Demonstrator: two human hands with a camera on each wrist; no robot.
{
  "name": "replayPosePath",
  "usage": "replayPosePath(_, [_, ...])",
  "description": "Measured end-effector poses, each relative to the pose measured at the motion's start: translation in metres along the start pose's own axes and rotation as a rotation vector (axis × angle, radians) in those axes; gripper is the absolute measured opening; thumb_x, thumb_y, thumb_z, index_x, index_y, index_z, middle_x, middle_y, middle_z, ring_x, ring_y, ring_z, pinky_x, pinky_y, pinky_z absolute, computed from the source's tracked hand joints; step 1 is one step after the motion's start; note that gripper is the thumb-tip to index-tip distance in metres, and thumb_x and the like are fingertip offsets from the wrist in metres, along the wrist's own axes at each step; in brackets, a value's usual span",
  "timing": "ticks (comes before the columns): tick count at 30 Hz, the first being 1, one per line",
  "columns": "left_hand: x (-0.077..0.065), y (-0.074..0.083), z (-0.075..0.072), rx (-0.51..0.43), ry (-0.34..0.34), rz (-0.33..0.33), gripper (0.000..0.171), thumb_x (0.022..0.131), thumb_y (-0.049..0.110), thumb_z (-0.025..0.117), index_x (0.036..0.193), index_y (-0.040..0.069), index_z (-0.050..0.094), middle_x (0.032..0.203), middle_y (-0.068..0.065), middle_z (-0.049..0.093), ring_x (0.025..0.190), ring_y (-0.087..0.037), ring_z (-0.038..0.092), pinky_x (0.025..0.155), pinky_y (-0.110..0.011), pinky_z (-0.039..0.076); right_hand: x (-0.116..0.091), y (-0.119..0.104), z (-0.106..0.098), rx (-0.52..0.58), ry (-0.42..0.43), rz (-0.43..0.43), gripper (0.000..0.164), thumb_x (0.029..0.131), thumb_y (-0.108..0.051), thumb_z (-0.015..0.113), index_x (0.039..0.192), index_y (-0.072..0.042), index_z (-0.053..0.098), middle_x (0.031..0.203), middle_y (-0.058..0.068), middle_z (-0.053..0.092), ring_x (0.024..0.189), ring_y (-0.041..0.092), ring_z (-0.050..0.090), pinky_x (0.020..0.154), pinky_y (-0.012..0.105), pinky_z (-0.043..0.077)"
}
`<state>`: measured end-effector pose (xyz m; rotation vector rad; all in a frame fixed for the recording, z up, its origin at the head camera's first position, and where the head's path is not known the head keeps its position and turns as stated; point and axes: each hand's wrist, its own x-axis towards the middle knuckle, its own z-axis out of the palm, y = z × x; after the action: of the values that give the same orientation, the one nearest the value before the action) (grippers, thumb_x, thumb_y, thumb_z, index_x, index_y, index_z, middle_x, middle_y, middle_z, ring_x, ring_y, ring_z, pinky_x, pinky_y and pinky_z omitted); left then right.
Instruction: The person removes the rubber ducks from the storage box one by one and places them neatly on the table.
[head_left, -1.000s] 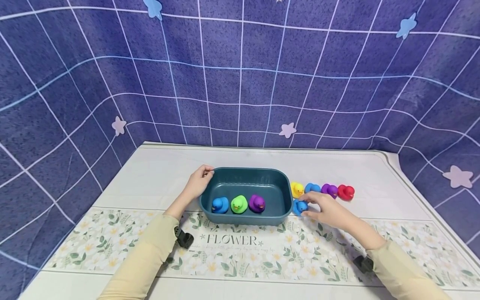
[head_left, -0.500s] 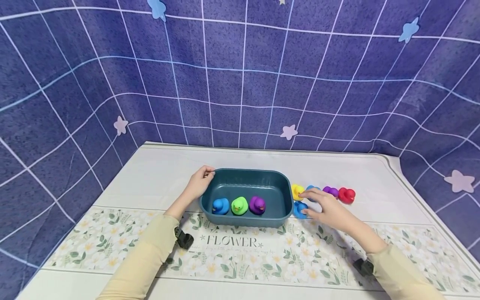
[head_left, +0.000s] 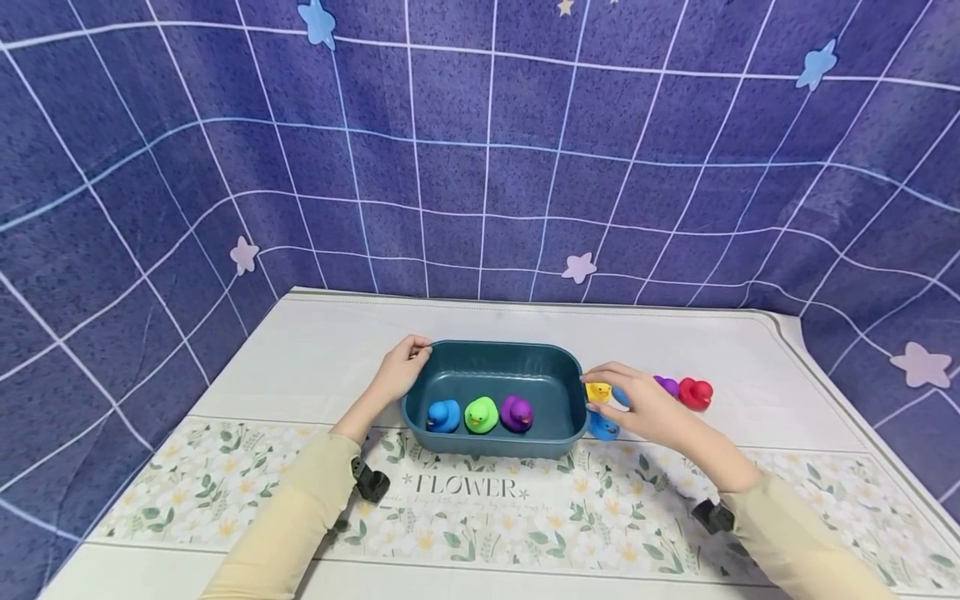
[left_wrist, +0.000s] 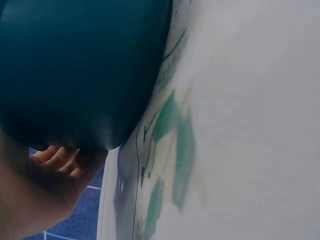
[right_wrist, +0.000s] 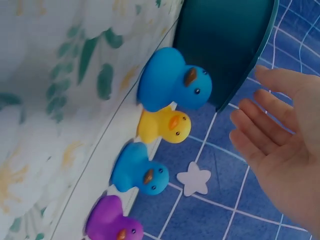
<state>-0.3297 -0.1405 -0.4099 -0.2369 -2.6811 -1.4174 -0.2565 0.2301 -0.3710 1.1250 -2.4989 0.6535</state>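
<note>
A dark teal plastic tub (head_left: 487, 447) holds a blue rubber duck (head_left: 444, 415), a green one (head_left: 481, 414) and a purple one (head_left: 517, 413) in a row along its front. My left hand (head_left: 393, 372) grips the tub's back left corner; in the left wrist view its fingers (left_wrist: 62, 159) lie against the far side of the wall. At the right rim is my right hand (head_left: 643, 406), fingers spread and holding nothing. Below it, beside the tub, are a yellow duck (head_left: 598, 392) and a blue duck (head_left: 603, 427), both partly covered in the head view.
Right of those ducks stand another blue duck (right_wrist: 137, 170), a purple duck (head_left: 667, 385) and a red duck (head_left: 695, 393). A white cloth with a flower band (head_left: 480, 525) covers the table. A blue gridded curtain (head_left: 487, 183) hangs behind and at both sides.
My right hand has moved left from over the nearer blue duck to the tub's right rim. The left hand stays at its corner, and the ducks in the tub keep their places.
</note>
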Motion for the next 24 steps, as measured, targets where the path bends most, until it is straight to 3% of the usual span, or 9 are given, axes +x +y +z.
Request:
replayPosePath(13, [0.0,0.0,0.0,-0.017,0.001,-0.004,0.029,0.099,0.019,0.045,0.118,0.0,0.054,0.115,-0.019,0.061,0.108,-0.031,0.055,0.093,-0.043,0.045,0.021,-0.013,0.007,0.044,-0.031,-0.008,0.033,0.085,-0.015,0.069,0.115,-0.004,0.063,0.114,0.006,0.063,0.107,0.021,0.06,0.089,0.039,0.051])
replayPosePath(24, [0.001,-0.002,0.001,-0.006,0.007,-0.001,0.028,0.099,0.018,0.045,0.119,0.001,0.054,0.116,-0.019,0.061,0.109,-0.031,0.055,0.094,-0.043,0.045,0.035,-0.026,0.019,0.037,-0.116,-0.009,0.036,0.089,-0.022,0.065,0.121,-0.005,0.061,0.118,0.006,0.061,0.11,0.021,0.059,0.088,0.036,0.051])
